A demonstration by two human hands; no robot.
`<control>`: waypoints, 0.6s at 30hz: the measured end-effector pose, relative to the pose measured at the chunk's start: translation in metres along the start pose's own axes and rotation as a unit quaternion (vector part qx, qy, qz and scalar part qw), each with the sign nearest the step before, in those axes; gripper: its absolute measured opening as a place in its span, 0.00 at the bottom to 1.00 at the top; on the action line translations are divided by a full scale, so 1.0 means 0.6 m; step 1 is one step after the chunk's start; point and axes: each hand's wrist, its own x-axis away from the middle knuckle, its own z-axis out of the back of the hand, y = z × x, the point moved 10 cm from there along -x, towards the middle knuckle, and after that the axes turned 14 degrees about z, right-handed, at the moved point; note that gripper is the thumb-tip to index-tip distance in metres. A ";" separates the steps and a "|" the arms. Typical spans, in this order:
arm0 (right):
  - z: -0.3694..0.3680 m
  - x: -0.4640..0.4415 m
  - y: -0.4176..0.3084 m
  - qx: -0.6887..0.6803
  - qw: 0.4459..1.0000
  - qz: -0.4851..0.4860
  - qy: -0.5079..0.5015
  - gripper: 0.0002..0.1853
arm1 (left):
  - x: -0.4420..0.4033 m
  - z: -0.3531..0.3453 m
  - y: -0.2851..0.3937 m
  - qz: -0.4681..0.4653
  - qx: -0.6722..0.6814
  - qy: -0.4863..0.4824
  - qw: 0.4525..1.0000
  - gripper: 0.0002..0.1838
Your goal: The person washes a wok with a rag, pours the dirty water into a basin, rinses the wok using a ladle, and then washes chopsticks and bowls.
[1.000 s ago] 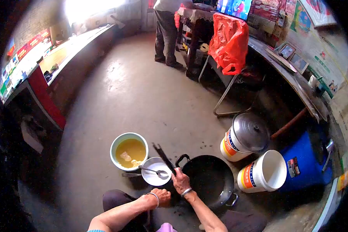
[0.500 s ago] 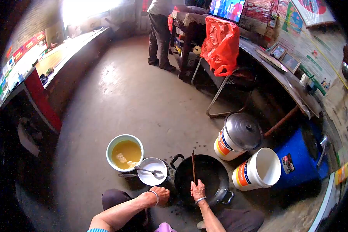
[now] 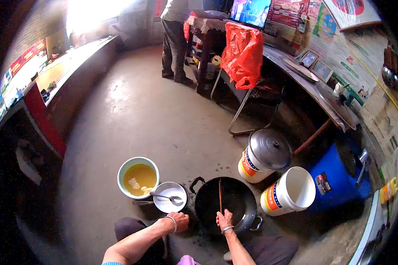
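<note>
My right hand (image 3: 224, 219) grips a pair of brown chopsticks (image 3: 220, 194) over the near side of a black wok (image 3: 245, 194). Inside, the wok is dark, and I cannot make out any contents. Left of it, my left hand (image 3: 178, 221) is curled closed, its palm side hidden. Just beyond that hand sits a white bowl (image 3: 165, 206) with a metal spoon (image 3: 176, 199) resting in it. A pale green basin (image 3: 120, 176) beside the bowl holds yellowish liquid with pale lumps in it.
To the right stand a lidded bucket (image 3: 250, 173), an open white bucket (image 3: 269, 204) and a blue barrel (image 3: 327, 165). Farther off, a red plastic bag (image 3: 242, 55) hangs on a folding chair (image 3: 239, 115). A person (image 3: 174, 39) stands by a table at the back.
My view has shifted slightly, so most things appear a little farther left. The chopsticks stand a bit more upright in my right hand. My left hand stays closed near the bowl.
</note>
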 end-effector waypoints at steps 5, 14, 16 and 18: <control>0.006 0.017 0.052 -0.034 0.999 -0.031 0.006 0.13 | 0.009 0.014 0.001 -0.017 0.010 0.009 1.000 0.14; 0.030 0.052 0.104 -0.106 0.986 -0.119 0.041 0.11 | 0.000 0.007 -0.003 -0.011 0.016 0.024 1.000 0.14; 0.035 0.052 0.113 -0.113 0.985 -0.124 0.048 0.11 | 0.001 0.011 -0.002 -0.014 0.015 0.021 1.000 0.14; 0.038 0.053 0.121 -0.128 0.982 -0.128 0.053 0.11 | 0.003 0.014 0.002 -0.017 0.014 0.015 1.000 0.14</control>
